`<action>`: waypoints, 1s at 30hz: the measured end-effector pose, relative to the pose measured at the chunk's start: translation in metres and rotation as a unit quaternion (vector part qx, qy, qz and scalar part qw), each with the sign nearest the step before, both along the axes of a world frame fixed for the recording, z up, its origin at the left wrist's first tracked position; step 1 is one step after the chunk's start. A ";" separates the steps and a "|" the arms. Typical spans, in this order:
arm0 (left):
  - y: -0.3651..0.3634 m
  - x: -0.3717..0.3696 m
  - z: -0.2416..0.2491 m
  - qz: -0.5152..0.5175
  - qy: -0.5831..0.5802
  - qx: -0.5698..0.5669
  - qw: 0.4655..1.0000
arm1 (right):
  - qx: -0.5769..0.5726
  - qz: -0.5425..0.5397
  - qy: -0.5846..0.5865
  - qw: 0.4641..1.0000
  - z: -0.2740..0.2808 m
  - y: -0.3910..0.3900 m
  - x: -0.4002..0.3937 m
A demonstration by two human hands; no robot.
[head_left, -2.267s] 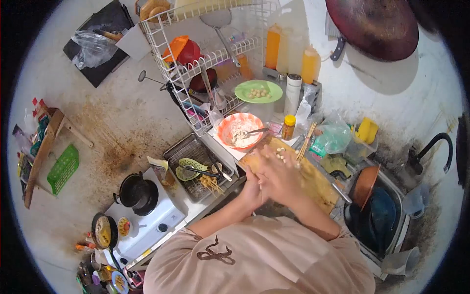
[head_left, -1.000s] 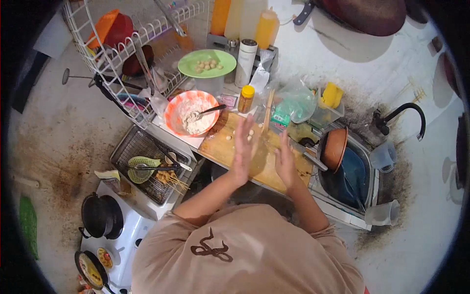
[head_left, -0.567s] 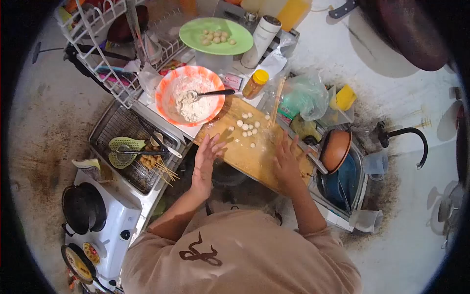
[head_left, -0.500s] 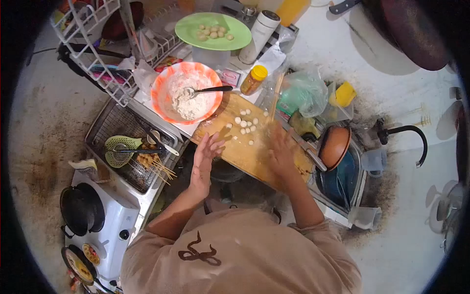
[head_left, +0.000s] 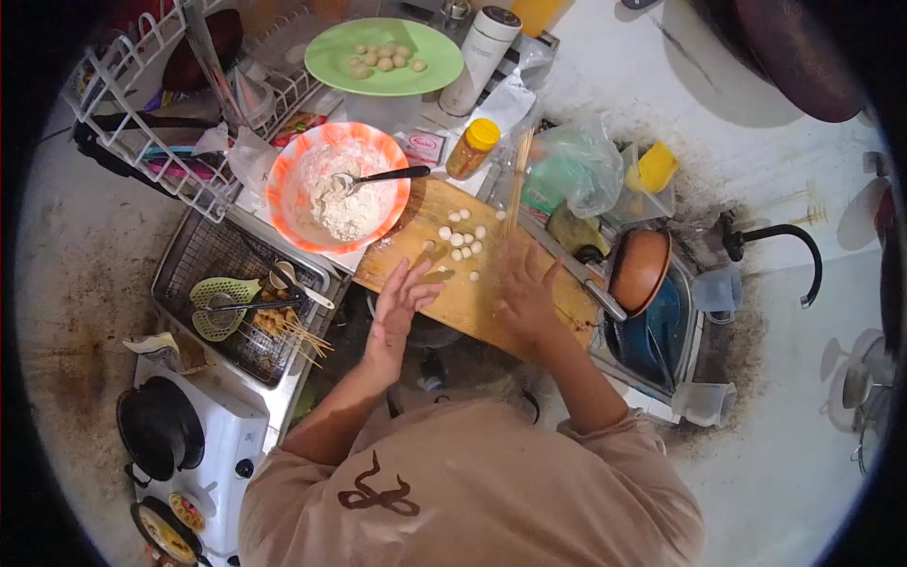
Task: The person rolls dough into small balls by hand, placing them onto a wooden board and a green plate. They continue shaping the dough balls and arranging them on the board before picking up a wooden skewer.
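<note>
Several small white dough balls (head_left: 457, 239) lie on the wooden board (head_left: 425, 213). At the board's front left edge is my left hand (head_left: 398, 307), palm turned inward, fingers apart, holding nothing. Over the right part of the board my right hand (head_left: 527, 298) has its fingers spread, slightly blurred, with nothing visible in it. Behind the board's left side stands an orange-and-white bowl (head_left: 281, 189) of flour, with a black-handled spoon (head_left: 392, 175) resting in it. Farther back, a green plate (head_left: 331, 59) carries several round balls (head_left: 385, 59).
A yellow-capped jar (head_left: 472, 149) and white flask (head_left: 482, 59) stand behind the board. A knife (head_left: 605, 299) lies at its right, near the sink (head_left: 694, 350) and brown pan (head_left: 642, 272). At left are a wire-racked tray (head_left: 189, 265) with skewers (head_left: 300, 335) and a stove (head_left: 227, 435).
The view has shifted, so the bowl, plate and board sit a little farther left. Both hands stay apart and open, the right one slightly lower and to the left.
</note>
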State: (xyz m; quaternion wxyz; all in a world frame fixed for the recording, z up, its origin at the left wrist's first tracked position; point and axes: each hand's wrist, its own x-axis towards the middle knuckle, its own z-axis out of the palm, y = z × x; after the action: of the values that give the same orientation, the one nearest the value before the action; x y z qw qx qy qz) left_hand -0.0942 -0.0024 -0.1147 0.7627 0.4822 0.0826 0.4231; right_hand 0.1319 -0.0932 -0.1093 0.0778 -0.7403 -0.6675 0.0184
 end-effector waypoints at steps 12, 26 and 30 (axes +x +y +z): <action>-0.005 -0.003 0.002 0.013 -0.011 0.002 1.000 | -0.012 -0.025 -0.034 0.999 0.001 0.001 0.015; -0.001 -0.013 -0.005 0.039 -0.024 -0.009 0.999 | -0.009 -0.082 -0.028 0.996 0.003 0.002 0.005; 0.000 -0.015 -0.002 0.024 -0.027 -0.005 0.999 | -0.044 -0.036 0.020 0.998 0.003 -0.015 -0.024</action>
State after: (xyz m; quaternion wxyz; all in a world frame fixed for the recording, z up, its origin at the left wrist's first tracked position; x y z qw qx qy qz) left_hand -0.1088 -0.0022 -0.1163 0.7567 0.4650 0.0755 0.4533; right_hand 0.1081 -0.1085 -0.1059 0.0592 -0.7661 -0.6372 0.0595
